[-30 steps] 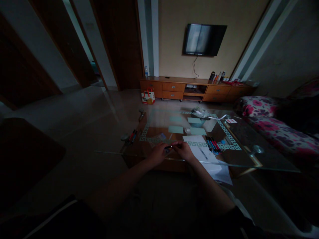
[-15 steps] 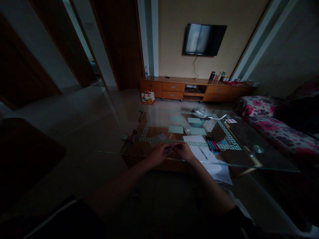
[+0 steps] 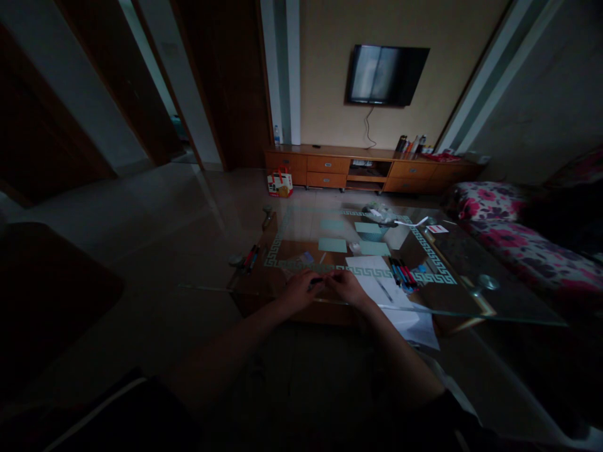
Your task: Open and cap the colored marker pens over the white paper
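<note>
My left hand and my right hand meet at the near edge of a glass coffee table. Both have their fingers curled round a thin dark pen held between them, just above the glass. A white sheet of paper lies to the right of my right hand, with another pen on it. A bunch of red, blue and black pens lies beyond the paper. The room is dim and fine detail at the fingertips is hard to see.
More pens lie at the table's left edge. Pale green cards and a small bin show through or on the glass. A flowered sofa is at the right, a wooden TV cabinet and wall television beyond.
The pen has dropped slightly and my hands have drawn a little closer together; less of the pen shows between the fingers.
</note>
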Available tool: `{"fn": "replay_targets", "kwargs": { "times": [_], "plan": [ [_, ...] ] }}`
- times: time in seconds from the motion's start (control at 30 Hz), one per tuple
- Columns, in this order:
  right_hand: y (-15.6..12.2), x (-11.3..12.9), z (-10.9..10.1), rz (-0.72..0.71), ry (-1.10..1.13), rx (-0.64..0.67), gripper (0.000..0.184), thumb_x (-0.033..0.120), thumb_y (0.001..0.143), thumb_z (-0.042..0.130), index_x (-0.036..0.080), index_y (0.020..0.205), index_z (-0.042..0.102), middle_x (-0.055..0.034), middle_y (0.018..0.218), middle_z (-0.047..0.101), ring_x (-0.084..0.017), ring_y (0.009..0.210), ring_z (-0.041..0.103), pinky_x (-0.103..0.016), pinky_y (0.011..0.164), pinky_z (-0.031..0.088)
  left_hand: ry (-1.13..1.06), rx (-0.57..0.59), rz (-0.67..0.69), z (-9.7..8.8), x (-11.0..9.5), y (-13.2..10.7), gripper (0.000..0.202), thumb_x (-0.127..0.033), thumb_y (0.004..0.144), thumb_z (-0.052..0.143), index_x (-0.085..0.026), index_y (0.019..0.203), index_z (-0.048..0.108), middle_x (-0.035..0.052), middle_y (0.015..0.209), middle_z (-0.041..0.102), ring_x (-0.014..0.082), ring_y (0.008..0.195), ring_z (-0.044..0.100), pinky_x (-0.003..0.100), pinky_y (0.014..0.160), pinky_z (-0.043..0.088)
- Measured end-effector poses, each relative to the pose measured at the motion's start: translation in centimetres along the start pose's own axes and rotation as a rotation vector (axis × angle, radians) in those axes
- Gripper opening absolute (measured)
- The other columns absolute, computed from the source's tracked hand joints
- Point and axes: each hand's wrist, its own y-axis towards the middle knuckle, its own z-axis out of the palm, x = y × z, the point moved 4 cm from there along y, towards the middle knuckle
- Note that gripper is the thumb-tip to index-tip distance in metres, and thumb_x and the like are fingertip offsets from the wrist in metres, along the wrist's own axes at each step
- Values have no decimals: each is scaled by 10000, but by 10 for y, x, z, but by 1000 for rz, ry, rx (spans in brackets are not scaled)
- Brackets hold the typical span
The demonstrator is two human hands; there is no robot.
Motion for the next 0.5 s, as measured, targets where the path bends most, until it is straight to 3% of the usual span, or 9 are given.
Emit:
{"fn": "replay_targets", "kwargs": {
  "times": [0.27, 0.5],
  "plan": [
    [-3, 5, 1, 11, -101, 32, 451, 516, 871, 538, 139, 673, 689, 0, 561, 606, -109, 517, 482, -215, 479, 319, 20, 14, 16, -2, -4, 0, 230, -337, 904, 583, -193, 1055, 680, 64, 1009, 651, 198, 944, 608, 324, 861, 467],
    [-6, 5, 5, 13, -89, 75, 515, 571, 903, 478, 161, 678, 694, -10, 576, 627, -124, 509, 506, -225, 483, 341, 72, 31, 7, -5, -7, -1, 251, -392, 872, 626, -210, 1031, 695, 55, 978, 655, 205, 914, 612, 316, 820, 459]
  ]
}}
